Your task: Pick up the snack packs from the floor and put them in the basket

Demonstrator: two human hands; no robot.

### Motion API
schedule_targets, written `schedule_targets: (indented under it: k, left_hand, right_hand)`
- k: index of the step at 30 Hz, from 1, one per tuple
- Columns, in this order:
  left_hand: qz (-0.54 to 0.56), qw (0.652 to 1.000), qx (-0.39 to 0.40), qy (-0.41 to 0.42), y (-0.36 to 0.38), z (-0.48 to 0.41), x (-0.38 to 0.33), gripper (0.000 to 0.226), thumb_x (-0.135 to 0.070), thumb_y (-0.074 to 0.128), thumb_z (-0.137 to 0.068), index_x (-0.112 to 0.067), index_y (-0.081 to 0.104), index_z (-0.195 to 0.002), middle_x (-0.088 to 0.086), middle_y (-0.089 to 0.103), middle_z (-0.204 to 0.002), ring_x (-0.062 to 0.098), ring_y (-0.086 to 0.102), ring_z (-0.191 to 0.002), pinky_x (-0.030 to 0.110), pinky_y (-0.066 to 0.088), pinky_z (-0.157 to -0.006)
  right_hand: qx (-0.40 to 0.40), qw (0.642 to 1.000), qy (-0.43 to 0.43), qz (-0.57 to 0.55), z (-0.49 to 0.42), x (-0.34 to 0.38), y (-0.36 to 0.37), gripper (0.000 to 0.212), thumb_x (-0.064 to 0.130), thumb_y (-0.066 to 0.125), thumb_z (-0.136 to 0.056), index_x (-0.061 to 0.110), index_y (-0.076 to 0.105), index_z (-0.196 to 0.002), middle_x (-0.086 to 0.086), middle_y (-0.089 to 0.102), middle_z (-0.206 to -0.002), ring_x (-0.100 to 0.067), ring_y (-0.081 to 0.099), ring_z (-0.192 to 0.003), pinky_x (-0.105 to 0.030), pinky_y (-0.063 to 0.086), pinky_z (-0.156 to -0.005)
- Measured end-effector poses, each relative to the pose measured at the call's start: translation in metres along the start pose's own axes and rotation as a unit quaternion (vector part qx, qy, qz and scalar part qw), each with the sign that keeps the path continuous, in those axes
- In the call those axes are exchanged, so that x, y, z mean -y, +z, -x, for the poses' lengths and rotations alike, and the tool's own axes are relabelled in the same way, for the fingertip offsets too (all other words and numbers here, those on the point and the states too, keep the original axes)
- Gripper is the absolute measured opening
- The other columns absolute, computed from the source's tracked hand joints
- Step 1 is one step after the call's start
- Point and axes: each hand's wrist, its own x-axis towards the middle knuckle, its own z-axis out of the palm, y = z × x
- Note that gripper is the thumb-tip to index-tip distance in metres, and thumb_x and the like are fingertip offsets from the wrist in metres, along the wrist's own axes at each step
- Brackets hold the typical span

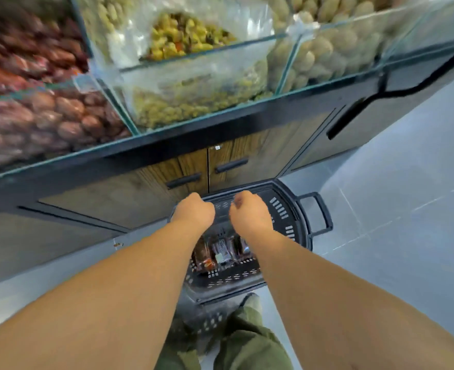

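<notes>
A black slotted plastic basket (282,209) stands on the floor in front of the cabinet. Several dark snack packs (221,252) lie inside it, seen between my forearms. Both hands hang over the basket's far half. My left hand (193,210) is seen from the back, with its fingers curled down and out of sight, so anything in it is hidden. My right hand (248,212) is curled into a loose fist, and nothing shows between its thumb and fingers. One basket handle (320,213) lies folded out to the right.
A wooden cabinet with two black door handles (207,172) stands just behind the basket, under a glass display counter (193,108) of bulk nuts and dried fruit. Grey tiled floor (394,222) lies to the right. My green trouser leg and shoe (247,329) are below the basket.
</notes>
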Motion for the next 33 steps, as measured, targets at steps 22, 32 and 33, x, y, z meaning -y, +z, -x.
schedule_targets:
  k: [22,32,33]
  left_hand:
    - [0.224,0.955,-0.187,-0.060,-0.071,0.236,0.059,0.016,-0.028,0.044,-0.096,-0.019,0.053,-0.086,-0.001,0.056,-0.087,0.018,0.049,-0.079,0.026,0.036,-0.067]
    - [0.333,0.892,-0.239,-0.192,-0.087,0.281,0.188,0.015,-0.023,0.044,-0.093,-0.014,0.055,-0.087,0.007,0.061,-0.092,0.028,0.056,-0.091,0.028,0.041,-0.073]
    - [0.338,0.887,-0.243,-0.202,-0.087,0.287,0.206,0.018,-0.024,0.044,-0.093,-0.012,0.058,-0.088,0.011,0.065,-0.097,0.031,0.059,-0.096,0.030,0.044,-0.077]
  right_hand:
    - [0.080,0.980,-0.176,0.036,0.183,0.086,-0.068,0.038,0.033,0.049,-0.098,0.018,0.049,-0.132,-0.003,0.055,-0.126,-0.020,0.056,-0.111,-0.028,0.044,-0.088]
    - [0.143,0.944,-0.275,0.114,0.254,0.151,0.019,0.044,0.036,0.047,-0.098,0.017,0.043,-0.138,-0.005,0.049,-0.137,-0.022,0.053,-0.118,-0.029,0.044,-0.090]
    - [0.150,0.939,-0.285,0.119,0.265,0.159,0.032,0.044,0.036,0.047,-0.098,0.017,0.043,-0.137,-0.005,0.049,-0.136,-0.022,0.053,-0.118,-0.029,0.044,-0.091]
